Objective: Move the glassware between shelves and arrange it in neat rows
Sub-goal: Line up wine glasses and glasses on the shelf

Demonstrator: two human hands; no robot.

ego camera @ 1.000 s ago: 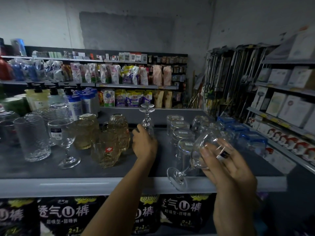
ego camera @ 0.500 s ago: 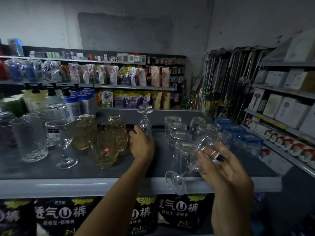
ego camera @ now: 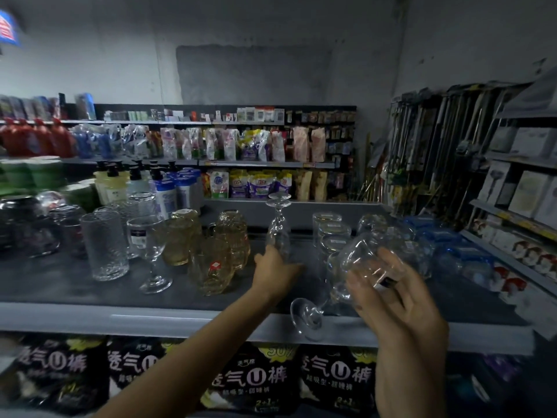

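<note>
The head camera looks down on a flat grey shelf (ego camera: 75, 285) in a dim shop. In the middle of the shelf stands an upside-down wine glass (ego camera: 278, 227). It is clear and shiny, with its round foot on top and a knobbly stem. The left hand (ego camera: 275, 273) holds this glass low down at the bowl. The back of the hand faces the camera.

To the right of that glass, and closer to the camera, the right hand (ego camera: 391, 300) holds a tilted wine glass (ego camera: 370, 260). The fingers are spread wide around its smooth round bowl. Its thin stem and flat foot point down to the left, in the air over the front edge of the shelf.

Just left of the upside-down wine glass sits a bunch of yellow-brown mugs (ego camera: 217, 260) with ridged sides, packed close together. Farther left stands an upright wine glass (ego camera: 150, 251) with a dark label. Beside it is a tall tumbler (ego camera: 105, 245) with straight, bumpy walls.

Right of the upside-down wine glass, a row of clear round tumblers (ego camera: 331, 233) runs toward the back, bottoms up. Under the shelf lie soft black packs (ego camera: 250, 378) with white writing.
</note>
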